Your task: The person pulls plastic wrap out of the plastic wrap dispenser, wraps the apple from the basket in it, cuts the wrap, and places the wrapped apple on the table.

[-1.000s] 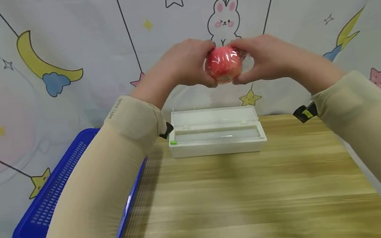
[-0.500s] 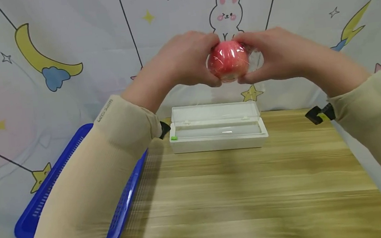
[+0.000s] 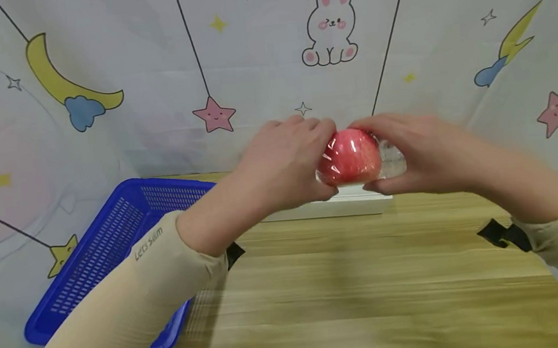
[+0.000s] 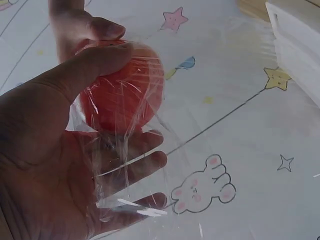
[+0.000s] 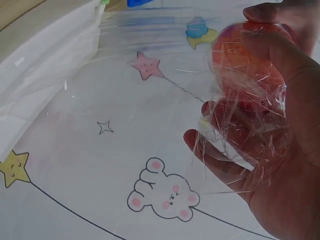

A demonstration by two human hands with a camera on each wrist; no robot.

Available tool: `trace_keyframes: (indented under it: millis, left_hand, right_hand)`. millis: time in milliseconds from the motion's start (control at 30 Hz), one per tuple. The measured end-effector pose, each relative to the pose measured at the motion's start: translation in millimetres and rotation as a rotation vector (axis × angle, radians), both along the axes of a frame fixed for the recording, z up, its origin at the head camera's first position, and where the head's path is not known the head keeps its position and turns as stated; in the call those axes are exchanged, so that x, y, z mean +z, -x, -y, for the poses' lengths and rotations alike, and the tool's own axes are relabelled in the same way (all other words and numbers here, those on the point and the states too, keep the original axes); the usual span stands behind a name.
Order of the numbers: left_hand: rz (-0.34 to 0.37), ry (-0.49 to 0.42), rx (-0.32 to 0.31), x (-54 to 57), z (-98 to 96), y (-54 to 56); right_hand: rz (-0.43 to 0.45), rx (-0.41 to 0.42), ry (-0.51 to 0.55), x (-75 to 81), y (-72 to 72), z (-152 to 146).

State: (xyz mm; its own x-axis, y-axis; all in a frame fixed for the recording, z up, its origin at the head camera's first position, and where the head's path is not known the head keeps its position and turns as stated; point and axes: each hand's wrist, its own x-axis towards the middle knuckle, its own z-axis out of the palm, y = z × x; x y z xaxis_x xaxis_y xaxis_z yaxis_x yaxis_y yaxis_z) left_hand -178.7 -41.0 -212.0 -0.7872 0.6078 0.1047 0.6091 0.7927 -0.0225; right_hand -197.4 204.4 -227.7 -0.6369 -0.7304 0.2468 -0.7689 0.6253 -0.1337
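Observation:
A red apple (image 3: 351, 158) wrapped in clear cling film (image 5: 240, 130) is held up between both hands, in front of the white box (image 3: 329, 209). My left hand (image 3: 285, 162) grips its left side, thumb and fingers around it. From the other side my right hand (image 3: 424, 150) holds it the same way, with crumpled film bunched toward its palm. Both wrist views show thumbs pressed on the apple and the other fingers spread behind the film. In them the film also runs in a sheet toward the box. Hands and apple hide most of the box in the head view.
A blue perforated plastic basket (image 3: 85, 274) stands at the left, partly covered by my left sleeve (image 3: 119, 304). The wood-grain table (image 3: 347, 291) spreads below the hands. A printed cloth backdrop (image 3: 255, 46) with stars and a rabbit hangs behind it.
Both hands have come down with the apple, from above the white box to in front of it, so the box is now mostly covered. More of the blue basket shows.

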Motion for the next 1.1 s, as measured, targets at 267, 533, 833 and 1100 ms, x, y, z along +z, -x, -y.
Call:
trace_keyframes:
  millis: [267, 533, 833, 1100]
  left_hand:
    - [-0.059, 0.022, -0.01, -48.2, -7.2, -52.0]
    - [-0.159, -0.001, -0.015, -114.5, -9.8, -91.3]
    - [-0.15, -0.042, 0.035, -189.5, -8.1, -116.8]
    - [-0.088, -0.004, 0.053, -243.0, -9.2, -120.8]
  right_hand:
    - [-0.078, 0.118, 0.07, -56.0, -40.2, -12]
    - [-0.107, 0.161, 0.082, -117.6, -73.4, -18]
    - [-0.007, 0.135, 0.081, -194.1, -97.2, -12]
    - [-0.007, 0.126, 0.082, -245.8, -100.6, -9]
